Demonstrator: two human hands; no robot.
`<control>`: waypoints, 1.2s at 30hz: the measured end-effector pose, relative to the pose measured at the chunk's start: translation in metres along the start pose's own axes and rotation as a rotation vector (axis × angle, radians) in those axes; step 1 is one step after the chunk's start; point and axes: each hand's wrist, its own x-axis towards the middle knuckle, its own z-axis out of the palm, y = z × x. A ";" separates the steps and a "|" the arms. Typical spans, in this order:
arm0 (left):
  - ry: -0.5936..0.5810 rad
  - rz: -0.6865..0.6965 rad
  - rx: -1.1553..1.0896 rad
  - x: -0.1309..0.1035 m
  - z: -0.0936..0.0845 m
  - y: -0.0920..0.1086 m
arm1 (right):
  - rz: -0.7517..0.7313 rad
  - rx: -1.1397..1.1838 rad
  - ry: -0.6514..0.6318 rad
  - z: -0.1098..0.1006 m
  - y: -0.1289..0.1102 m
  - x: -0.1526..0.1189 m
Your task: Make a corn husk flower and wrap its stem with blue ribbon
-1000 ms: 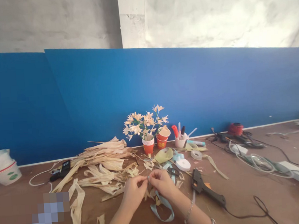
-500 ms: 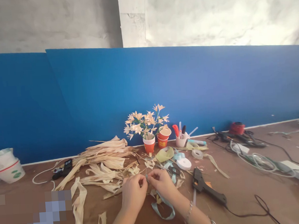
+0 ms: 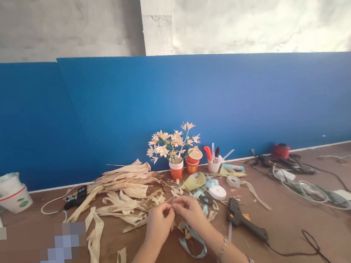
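Note:
My left hand (image 3: 160, 222) and my right hand (image 3: 191, 212) meet fingertip to fingertip above the middle of the table. Both are closed in a pinch, and whatever lies between the fingers is too small or too hidden to name. A light blue ribbon (image 3: 193, 253) loops on the table below my right hand. Just beyond the hands lie pale husk scraps (image 3: 177, 190) and a pair of dark-handled scissors (image 3: 207, 201). To the left spreads a heap of dried husks (image 3: 127, 181). Husk flowers (image 3: 172, 141) stand in a red paper cup (image 3: 176, 172) behind.
A black glue gun (image 3: 244, 221) lies right of my right forearm, its cord trailing toward the front. Tape rolls (image 3: 217, 192) and a pen cup (image 3: 214, 167) sit farther back. Cables (image 3: 312, 194) tangle at right. A blue partition (image 3: 191, 98) closes off the back.
The view has shifted slightly, so everything sits a little farther right. My fingertips have come closer together, and the small bluish bit seen between them earlier is now hidden.

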 end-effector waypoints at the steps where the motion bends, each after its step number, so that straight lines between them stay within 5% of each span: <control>1: 0.009 -0.001 0.001 -0.001 0.001 0.002 | -0.022 -0.022 0.007 0.000 0.000 0.000; 7: 0.009 -0.048 -0.094 -0.003 0.005 0.005 | -0.116 -0.171 0.064 -0.002 -0.001 -0.001; 19: -0.087 -0.203 -0.402 0.004 0.006 -0.003 | -0.050 -0.198 0.003 -0.011 0.001 0.006; 23: -0.078 -0.288 -0.529 0.006 0.002 -0.001 | -0.162 -0.653 0.157 -0.039 -0.009 0.007; 27: -0.083 -0.338 -0.580 0.006 -0.003 0.004 | 0.073 -1.231 0.137 -0.061 -0.013 0.002; 36: -0.091 -0.455 -0.748 0.004 -0.005 0.002 | 0.106 -1.421 0.105 -0.058 -0.015 -0.001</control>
